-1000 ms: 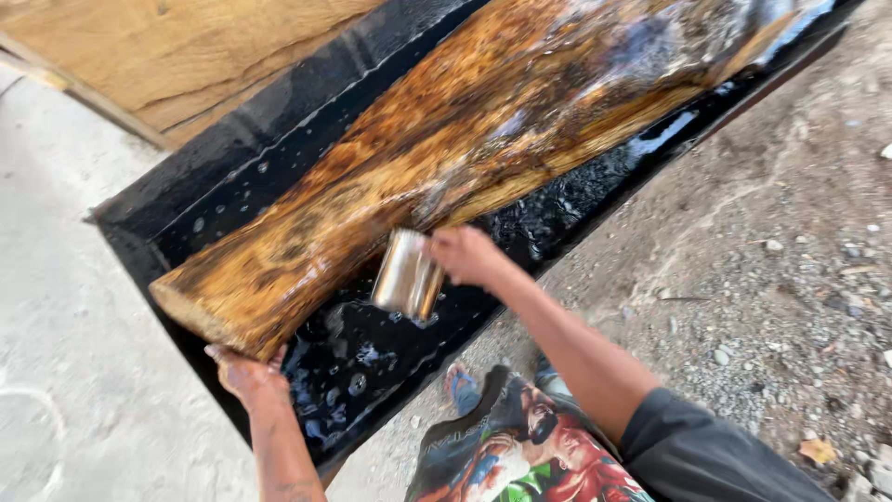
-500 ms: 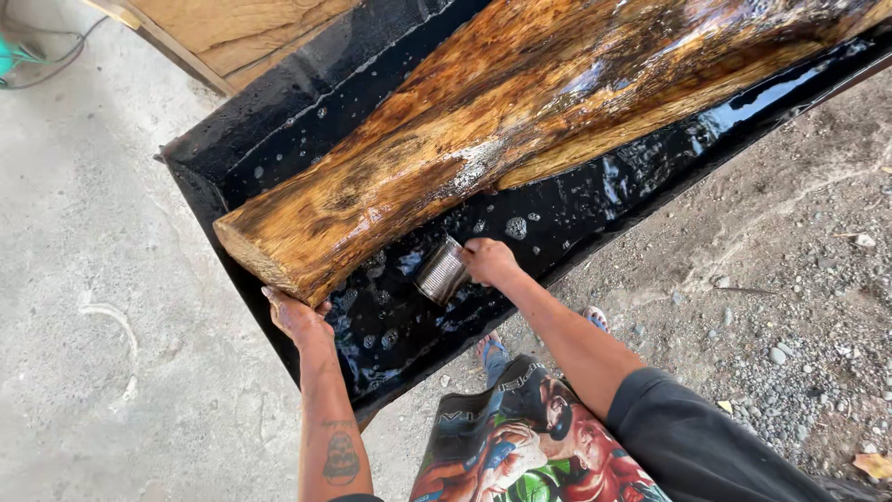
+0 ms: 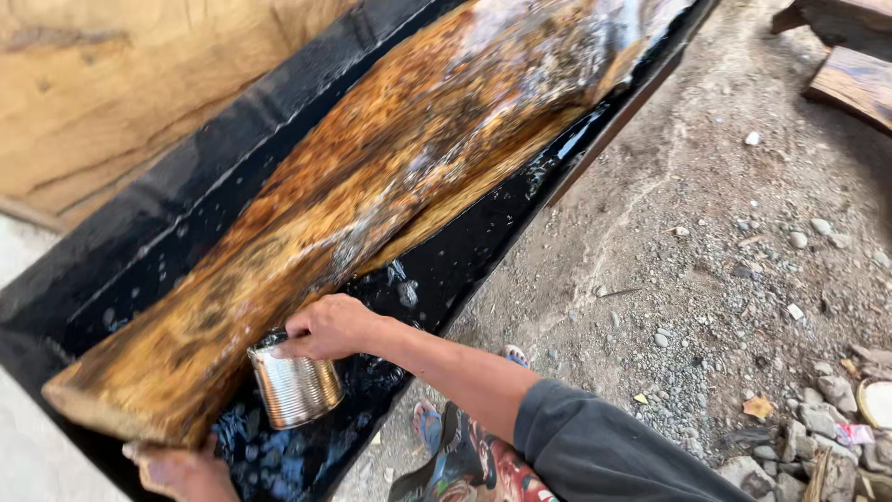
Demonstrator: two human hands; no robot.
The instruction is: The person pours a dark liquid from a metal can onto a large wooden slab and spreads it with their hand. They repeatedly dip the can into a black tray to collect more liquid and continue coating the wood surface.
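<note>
1. Right hand (image 3: 327,327): grip closed over the rim of a ribbed metal can (image 3: 294,386), fingers at its mouth; the can hangs nearly upright, tilted a little, just beside the near face of the slab.
2. Left hand (image 3: 181,472): at the bottom edge of view, fingers pressed under the near end of the slab; only partly seen, so whether the grip is curled or flat cannot be told.
3. Wet wooden slab (image 3: 372,200): long, amber and dark-streaked, glistening; lies lengthwise in the trough, its near end at the trough's near corner.
4. Black lined trough (image 3: 186,177): dark liquid pooled along its near edge, below the can.
5. Gravel ground (image 3: 706,279): right of the trough, with scattered stones.
6. Handling note: wetting the slab well likely calls for a full can, tipped slowly over dry patches, with the left hand steadying the end and runoff kept inside the trough.
</note>
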